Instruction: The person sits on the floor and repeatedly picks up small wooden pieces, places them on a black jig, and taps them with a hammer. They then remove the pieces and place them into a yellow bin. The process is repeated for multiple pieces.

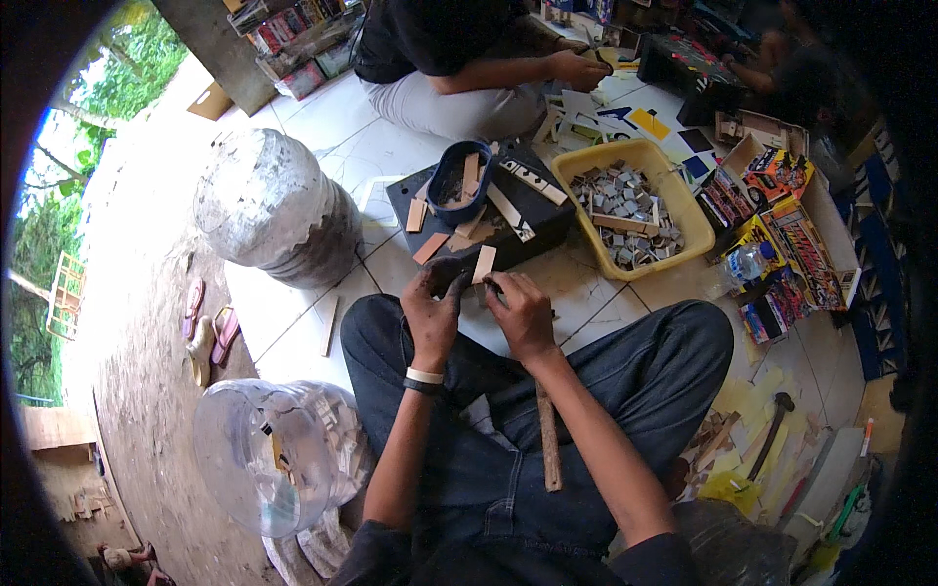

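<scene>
A small, flat, light-brown wood piece (pixel 484 263) stands tilted upright in front of me, its lower end pinched in the fingertips of my right hand (pixel 521 313). My left hand (pixel 430 314) is closed just left of it, fingers bent together; what they hold is too dark to make out. A wooden handle (pixel 549 439) lies over my lap below my right wrist, its upper end hidden. Just beyond my hands is a black block (pixel 532 246) bearing a dark blue oval tub (pixel 442 184) with wood strips, a patterned strip (pixel 532 182) and loose wood pieces.
Right of the block sits a yellow basin (pixel 696 246) full of small grey pieces. Colourful boxes (pixel 801 244) and a bottle (pixel 746 264) lie farther right, a hammer (pixel 772 435) below them. Left are a large whitish container (pixel 278 210) and clear jug (pixel 264 439). Another person (pixel 459 68) sits opposite.
</scene>
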`<state>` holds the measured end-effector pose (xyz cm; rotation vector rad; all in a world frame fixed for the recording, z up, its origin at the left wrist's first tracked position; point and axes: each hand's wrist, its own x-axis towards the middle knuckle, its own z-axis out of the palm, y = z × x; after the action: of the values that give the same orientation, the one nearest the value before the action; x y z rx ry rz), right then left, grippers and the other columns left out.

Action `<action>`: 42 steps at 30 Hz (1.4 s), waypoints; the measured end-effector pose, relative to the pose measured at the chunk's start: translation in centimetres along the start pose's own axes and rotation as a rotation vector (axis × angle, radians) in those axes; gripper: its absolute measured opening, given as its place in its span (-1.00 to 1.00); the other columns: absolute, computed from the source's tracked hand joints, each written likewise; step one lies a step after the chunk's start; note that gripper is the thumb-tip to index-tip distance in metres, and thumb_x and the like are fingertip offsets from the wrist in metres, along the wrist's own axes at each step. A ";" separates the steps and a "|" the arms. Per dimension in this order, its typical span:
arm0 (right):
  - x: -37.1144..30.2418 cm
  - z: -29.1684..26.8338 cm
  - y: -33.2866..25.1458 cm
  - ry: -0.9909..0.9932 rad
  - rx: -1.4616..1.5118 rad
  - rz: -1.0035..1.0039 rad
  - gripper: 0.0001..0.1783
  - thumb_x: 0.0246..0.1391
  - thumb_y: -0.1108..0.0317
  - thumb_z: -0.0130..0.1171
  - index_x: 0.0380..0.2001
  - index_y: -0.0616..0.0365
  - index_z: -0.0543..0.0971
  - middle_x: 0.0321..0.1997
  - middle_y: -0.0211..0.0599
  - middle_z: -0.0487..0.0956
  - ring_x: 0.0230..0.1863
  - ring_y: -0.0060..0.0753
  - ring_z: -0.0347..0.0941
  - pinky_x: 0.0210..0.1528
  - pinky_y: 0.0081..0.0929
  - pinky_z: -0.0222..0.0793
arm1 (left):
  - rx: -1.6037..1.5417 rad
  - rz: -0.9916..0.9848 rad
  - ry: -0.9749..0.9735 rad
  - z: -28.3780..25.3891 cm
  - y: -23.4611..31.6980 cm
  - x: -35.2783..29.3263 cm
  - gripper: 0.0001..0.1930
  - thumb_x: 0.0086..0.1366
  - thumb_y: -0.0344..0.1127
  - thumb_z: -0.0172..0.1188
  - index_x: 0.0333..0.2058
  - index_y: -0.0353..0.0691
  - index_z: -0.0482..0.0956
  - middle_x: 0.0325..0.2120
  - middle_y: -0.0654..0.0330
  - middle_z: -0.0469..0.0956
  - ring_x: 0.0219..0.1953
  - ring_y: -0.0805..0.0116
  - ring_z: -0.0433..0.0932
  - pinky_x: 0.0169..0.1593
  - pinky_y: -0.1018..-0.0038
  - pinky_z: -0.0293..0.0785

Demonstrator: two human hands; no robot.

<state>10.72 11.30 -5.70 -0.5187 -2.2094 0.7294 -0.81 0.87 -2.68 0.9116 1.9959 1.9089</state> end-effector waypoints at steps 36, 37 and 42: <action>0.6 -0.5 -0.6 0.035 0.216 0.190 -0.81 0.13 0.50 0.26 -0.17 0.28 0.68 -0.16 -0.02 0.72 -0.09 0.06 0.67 -0.04 -0.23 0.56 | 0.260 0.307 0.117 2.3 -1.9 -1.5 -0.77 0.15 -0.61 0.39 -0.19 -0.28 0.71 -0.29 0.06 0.70 -0.23 0.15 0.70 -0.13 0.39 0.62; 0.8 -0.8 -0.6 0.021 0.243 0.237 -0.82 0.14 0.50 0.24 -0.18 0.29 0.69 -0.15 -0.01 0.72 -0.08 0.06 0.67 -0.03 -0.25 0.56 | 0.265 0.310 0.116 2.3 -1.9 -1.5 -0.77 0.15 -0.61 0.39 -0.19 -0.28 0.71 -0.29 0.06 0.70 -0.23 0.14 0.70 -0.13 0.38 0.62; 0.9 -4.1 -1.3 -0.151 0.004 0.451 -0.59 0.19 0.30 0.22 0.08 0.21 0.57 -0.12 0.07 0.69 -0.03 0.20 0.62 0.06 -0.01 0.50 | 0.302 0.332 0.124 2.3 -1.9 -1.6 -0.77 0.16 -0.60 0.39 -0.19 -0.26 0.71 -0.31 0.07 0.70 -0.28 0.16 0.67 -0.17 0.38 0.61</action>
<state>13.04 12.19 -2.12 -1.0086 -2.2503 1.0326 1.24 1.87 -5.19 1.3020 2.3783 1.8938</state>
